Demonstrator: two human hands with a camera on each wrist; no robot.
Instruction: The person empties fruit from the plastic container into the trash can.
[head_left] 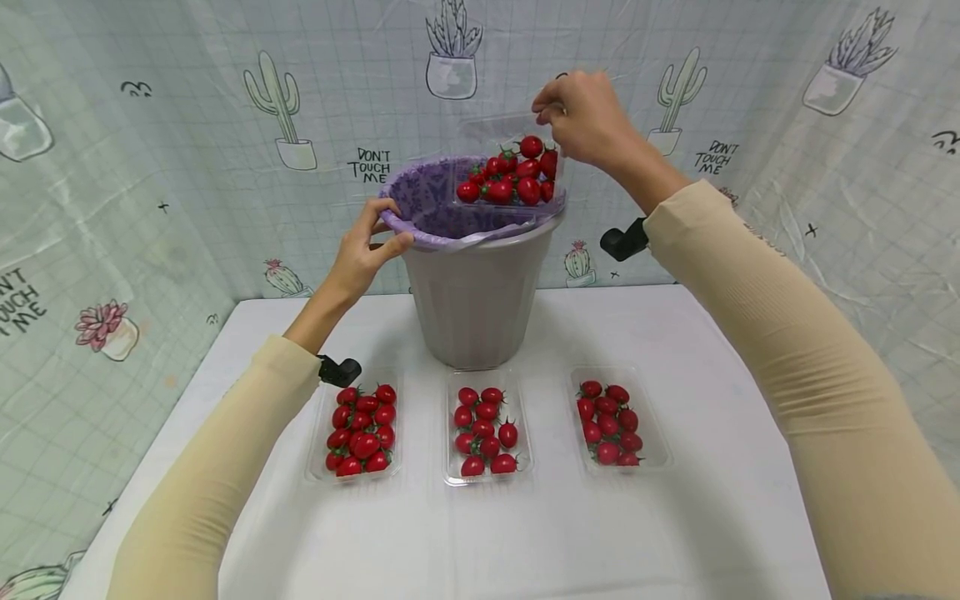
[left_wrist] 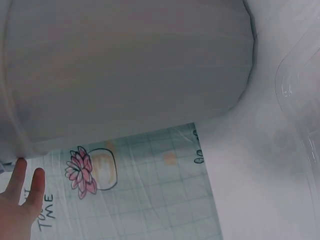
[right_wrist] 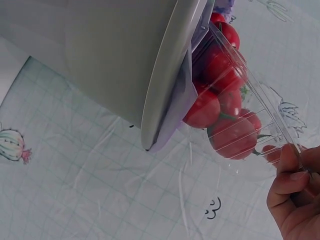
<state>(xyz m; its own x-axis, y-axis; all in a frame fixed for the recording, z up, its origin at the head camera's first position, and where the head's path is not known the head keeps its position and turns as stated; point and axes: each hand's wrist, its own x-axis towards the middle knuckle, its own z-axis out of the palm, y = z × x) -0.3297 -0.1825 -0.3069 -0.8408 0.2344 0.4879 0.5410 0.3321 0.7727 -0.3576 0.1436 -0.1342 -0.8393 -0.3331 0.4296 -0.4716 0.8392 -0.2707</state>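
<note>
Fingers [head_left: 548, 108] of your right hand [head_left: 588, 117] pinch the upper edge of a clear plastic box [head_left: 491, 129], clamped on it at the corner nearest you on the right, as you hold the tilted container over the mouth of a gray bin [head_left: 476, 292]. Red tomatoes [head_left: 528, 168] with green stems crowd the lower part of the raised box, seen through its transparent wall; whether its lower edge touches the rim, you cannot tell from these views. Your left hand [head_left: 360, 250] grips the bin's rim on the left, thumb on the near side and fingers bent over the edge. Purple patterned liner [head_left: 420, 200] covers the bin's inside and folds over the rim beneath your hand.

Below, the bin stands upright toward the back of a white desk [head_left: 375, 542]. Lined up in front of it are three more clear boxes: the left box [head_left: 318, 475], well filled with tomatoes; the middle box [head_left: 487, 482], just before the bin's base; and the right box [head_left: 654, 437], its fruit gathered on the left side. All three lie well apart from one another. Black wrist mounts [head_left: 626, 242] show at your beige sleeves [head_left: 810, 358]. Behind everything hangs a pale grid-patterned cloth [head_left: 510, 33] printed with potted plants and the words "DON'T TOUCH ME."
</note>
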